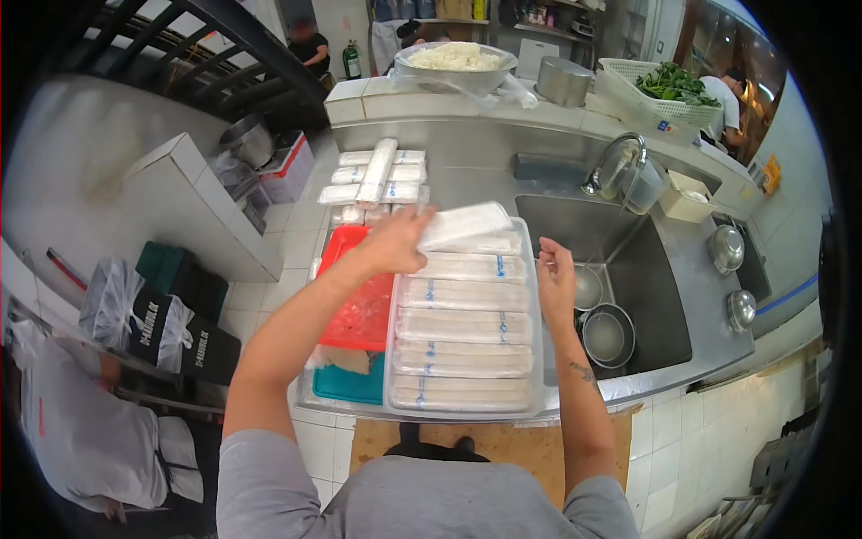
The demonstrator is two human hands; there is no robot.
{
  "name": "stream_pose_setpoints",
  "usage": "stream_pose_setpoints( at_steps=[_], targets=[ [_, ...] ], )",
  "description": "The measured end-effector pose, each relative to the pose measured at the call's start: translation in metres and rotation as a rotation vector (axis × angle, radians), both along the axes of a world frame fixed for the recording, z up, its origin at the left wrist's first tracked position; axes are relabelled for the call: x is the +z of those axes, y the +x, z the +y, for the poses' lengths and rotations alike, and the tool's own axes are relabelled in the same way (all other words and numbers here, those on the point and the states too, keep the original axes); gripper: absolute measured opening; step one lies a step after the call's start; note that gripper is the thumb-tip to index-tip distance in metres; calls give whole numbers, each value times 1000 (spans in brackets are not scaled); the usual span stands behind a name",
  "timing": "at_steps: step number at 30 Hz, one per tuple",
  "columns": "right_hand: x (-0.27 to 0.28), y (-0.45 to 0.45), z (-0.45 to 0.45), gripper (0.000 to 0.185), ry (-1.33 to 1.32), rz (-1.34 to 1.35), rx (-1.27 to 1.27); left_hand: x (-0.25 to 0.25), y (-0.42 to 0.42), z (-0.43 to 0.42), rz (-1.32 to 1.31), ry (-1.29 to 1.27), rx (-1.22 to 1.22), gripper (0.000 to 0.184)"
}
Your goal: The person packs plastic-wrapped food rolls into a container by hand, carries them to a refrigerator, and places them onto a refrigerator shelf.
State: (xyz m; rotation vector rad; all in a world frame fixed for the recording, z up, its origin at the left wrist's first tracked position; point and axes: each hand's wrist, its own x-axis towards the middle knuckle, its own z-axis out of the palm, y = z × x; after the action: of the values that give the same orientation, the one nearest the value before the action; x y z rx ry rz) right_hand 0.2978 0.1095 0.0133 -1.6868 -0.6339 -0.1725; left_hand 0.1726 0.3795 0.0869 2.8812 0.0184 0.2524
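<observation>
My left hand grips one end of a long white plastic-wrapped pack, tilted above the far end of a clear plastic tray. Inside the tray, similar wrapped packs with blue print lie side by side in a row. What the packs contain I cannot make out. Beside the tray's right edge is my right hand, its fingers loosely curled and apart, with nothing visible in them. Left of the tray sits a red tray, partly behind my left forearm. More wrapped packs are stacked at the back of the counter.
A steel sink with metal bowls lies to the right, under a faucet. On the back ledge stand a large bowl of white food, a pot and a basket of greens. Another person is at lower left.
</observation>
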Motion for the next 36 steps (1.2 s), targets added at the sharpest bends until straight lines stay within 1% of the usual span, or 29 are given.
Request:
stream_pose_setpoints(
  at_steps=[1,2,4,5,6,7,9,13,14,16,17,19,20,21,23,24,26,27,28,29,31,33,34,35,36],
  targets=[
    [1,-4,-3,32,-51,-29,-11,-3,7,-11,50,60,-26,79],
    [1,-6,-6,34,-84,-26,18,-11,16,-15,30,96,-64,78],
    [-3,-7,-7,34,-181,-199,42,-37,39,-11,-6,171,-151,75],
    [-7,-8,-7,35,-232,-279,50,-50,47,-4,-36,219,-150,73],
    [-11,-6,-4,34,-279,-296,93,-61,56,6,-72,266,-150,71],
    [-14,-5,1,33,-333,-367,89,-63,60,10,-112,308,-147,69],
    [-16,-4,13,33,-458,-508,93,-69,61,16,-84,235,-93,64],
    [-17,11,46,30,-675,-588,10,-76,58,24,-52,154,-75,54],
    [-17,15,54,30,-670,-542,3,-75,60,31,-52,176,-123,52],
    [-17,19,64,30,-676,-446,-14,-70,76,71,-176,71,-5,51],
    [-17,19,69,30,-656,-457,-16,-70,86,91,-226,10,44,50],
    [-9,10,66,30,-636,-460,-36,-59,101,131,-292,101,443,56],
    [-7,12,64,32,-651,-420,-5,-63,109,151,-209,67,527,58],
    [-8,18,61,33,-597,-398,15,-68,116,169,-124,37,610,60],
    [-14,28,51,34,-484,-340,59,-82,127,185,-86,48,566,61],
    [-9,23,49,34,-367,-171,46,-83,126,184,-64,60,545,62],
    [5,14,39,34,-102,145,7,-81,119,182,-52,-161,528,62],
    [14,10,31,34,-71,179,-33,-72,113,178,-53,-272,526,62],
    [21,5,22,35,-38,213,-63,-62,105,173,-48,-406,493,58],
    [25,0,14,35,-7,253,-87,-54,94,166,-45,-486,374,59],
    [27,-11,5,34,37,250,-128,-27,59,131,-34,-640,142,60],
    [32,-25,1,34,66,241,-153,-18,37,94,-112,-405,-87,64],
    [25,-29,2,32,93,163,-122,-15,30,75,-155,-283,-203,67],
    [16,-32,2,30,-7,34,-170,-15,25,55,-125,-229,-276,69],
    [14,-40,6,32,-86,8,-158,-16,21,36,-92,-173,-348,71]
  ],
)
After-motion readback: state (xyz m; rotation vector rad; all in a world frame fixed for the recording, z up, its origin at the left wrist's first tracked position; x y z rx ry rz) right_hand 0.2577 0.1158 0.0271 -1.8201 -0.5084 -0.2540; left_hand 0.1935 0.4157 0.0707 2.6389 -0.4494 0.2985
